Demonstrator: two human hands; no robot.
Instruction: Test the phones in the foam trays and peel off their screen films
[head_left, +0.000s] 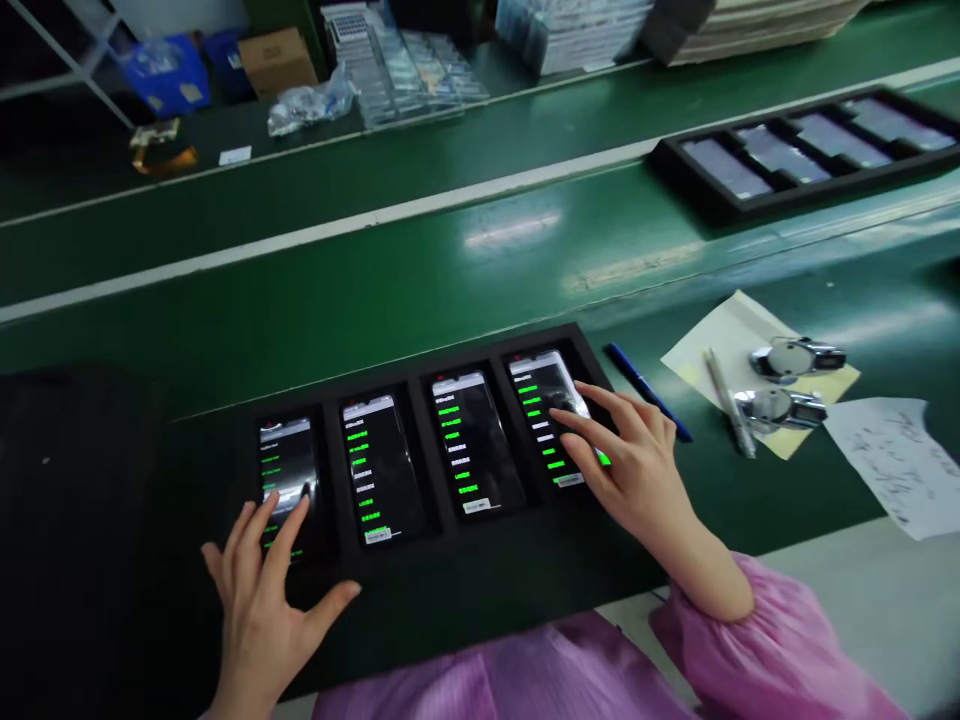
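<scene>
Several lit smartphones lie face up in the slots of a black foam tray [465, 545] in front of me. My left hand [262, 580], fingers spread, rests over the lower part of the leftmost smartphone [289, 455]. Over the rightmost smartphone [540, 400] my right hand [626, 450] has its fingers apart, fingertips at the screen's right side. Between the hands lie two more smartphones, one left of centre [382, 460] and one right of centre [476, 430]. Green and white lines of text show on the dark screens. Whether the fingertips press the glass, I cannot tell.
Right of the tray lie a blue pen [649, 390], yellow paper [720, 340], two shiny metal items [784, 408] and a handwritten sheet [896, 460]. Another black tray [720, 210] holding several phones sits on the green belt. Blue bins [169, 75] and stacked trays [574, 35] stand behind.
</scene>
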